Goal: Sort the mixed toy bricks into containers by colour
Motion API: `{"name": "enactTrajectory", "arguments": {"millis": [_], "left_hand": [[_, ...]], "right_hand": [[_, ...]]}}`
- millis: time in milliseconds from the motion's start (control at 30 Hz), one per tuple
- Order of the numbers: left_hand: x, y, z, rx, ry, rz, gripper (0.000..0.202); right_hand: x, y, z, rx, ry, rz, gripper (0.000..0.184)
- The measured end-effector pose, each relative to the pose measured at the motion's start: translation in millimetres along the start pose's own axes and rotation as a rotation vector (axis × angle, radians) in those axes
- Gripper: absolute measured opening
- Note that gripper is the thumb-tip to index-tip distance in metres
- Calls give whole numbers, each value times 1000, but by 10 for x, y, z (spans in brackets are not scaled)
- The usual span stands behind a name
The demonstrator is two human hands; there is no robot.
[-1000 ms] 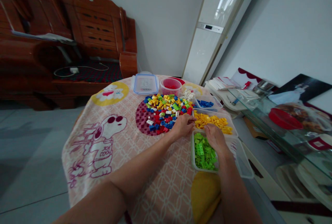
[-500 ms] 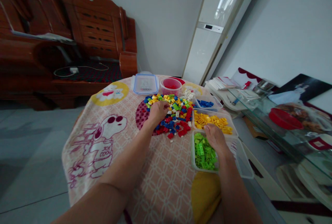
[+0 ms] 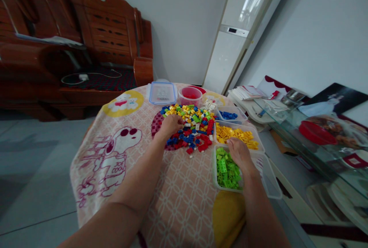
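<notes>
A heap of small toy bricks (image 3: pixel 194 125) in red, blue, yellow, green and white lies on a round table under a cartoon-dog cloth (image 3: pixel 120 152). My left hand (image 3: pixel 170 124) rests on the heap's left side, fingers curled down into the bricks; what they hold is hidden. My right hand (image 3: pixel 240 155) lies over the clear box of green bricks (image 3: pixel 225 167), fingers bent downward over its far rim. A box of yellow bricks (image 3: pixel 235 133) stands just beyond it, and a smaller box of blue bricks (image 3: pixel 230 115) further back.
A lidded clear box (image 3: pixel 162 92) and a red round tub (image 3: pixel 189 95) stand at the table's far edge. Wooden benches (image 3: pixel 71 48) fill the left. A tall white air conditioner (image 3: pixel 238 29) stands behind. A glass shelf with dishes (image 3: pixel 322 133) is close on the right.
My left hand moved from the right side of the heap, near the yellow box, to its left side, spreading red bricks toward me. My right hand stayed over the green box.
</notes>
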State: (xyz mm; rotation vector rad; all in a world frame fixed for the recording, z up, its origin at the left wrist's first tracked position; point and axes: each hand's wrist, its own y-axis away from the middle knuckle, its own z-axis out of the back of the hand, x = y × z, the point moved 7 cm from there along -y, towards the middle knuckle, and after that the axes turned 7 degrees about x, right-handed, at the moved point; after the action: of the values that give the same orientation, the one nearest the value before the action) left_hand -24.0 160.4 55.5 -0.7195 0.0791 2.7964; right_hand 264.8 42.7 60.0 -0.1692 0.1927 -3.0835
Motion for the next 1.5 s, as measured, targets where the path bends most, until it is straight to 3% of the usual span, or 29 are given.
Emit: {"name": "enactTrajectory", "arguments": {"millis": [200, 333, 633, 900, 1033, 1267, 1500], "left_hand": [[-46, 13, 92, -69, 112, -24, 13], [-347, 75, 109, -84, 256, -144, 16], [-1435, 465, -350, 260, 419, -504, 10], [-1781, 746, -630, 420, 386, -712, 11], [-1684, 652, -523, 341, 398, -662, 13], [-1178, 338, -130, 63, 354, -401, 16], [-678, 182, 98, -168, 240, -219, 22]], "right_hand": [[2, -5, -6, 11, 1, -3, 36], [-7, -4, -8, 15, 5, -14, 36], [-7, -5, 11, 33, 2, -35, 36], [14, -13, 21, 53, 26, -46, 36], [10, -17, 19, 66, 19, -57, 36], [-4, -11, 10, 69, 8, -45, 35], [13, -13, 13, 58, 11, -16, 35]]}}
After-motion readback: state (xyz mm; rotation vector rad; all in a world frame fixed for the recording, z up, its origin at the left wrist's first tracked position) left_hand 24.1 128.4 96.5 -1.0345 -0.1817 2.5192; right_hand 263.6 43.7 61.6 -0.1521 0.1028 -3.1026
